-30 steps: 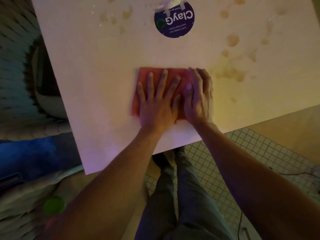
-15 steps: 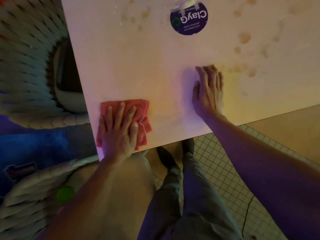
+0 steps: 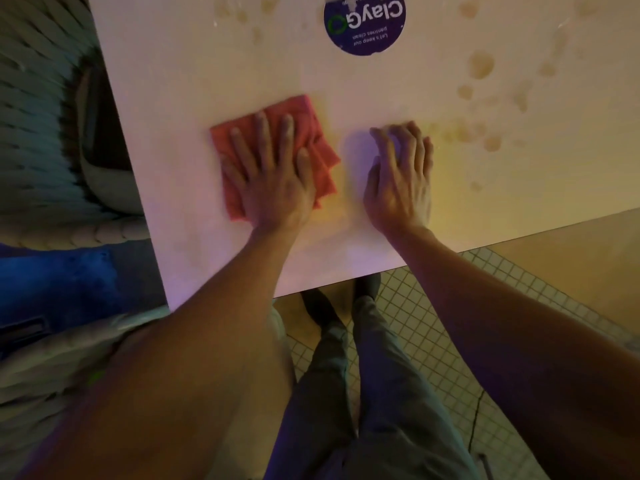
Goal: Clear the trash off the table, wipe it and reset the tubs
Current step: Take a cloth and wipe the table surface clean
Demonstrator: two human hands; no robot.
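Our left hand (image 3: 273,181) presses spread fingers on the folded red microfibre cloth (image 3: 304,123) at frame centre; the brown stains (image 3: 481,65) lie upper right, beyond our flat right hand (image 3: 398,181).

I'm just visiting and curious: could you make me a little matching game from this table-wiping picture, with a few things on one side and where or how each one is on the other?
Things:
1. red cloth
2. left hand
3. right hand
4. round purple sticker

States:
A. flat on the bare table, touching no cloth
B. at the table's far edge, its print upside down
C. pressing on the cloth with fingers spread
D. spread on the table under a palm

Pairs: 1-D, 2-C, 3-A, 4-B
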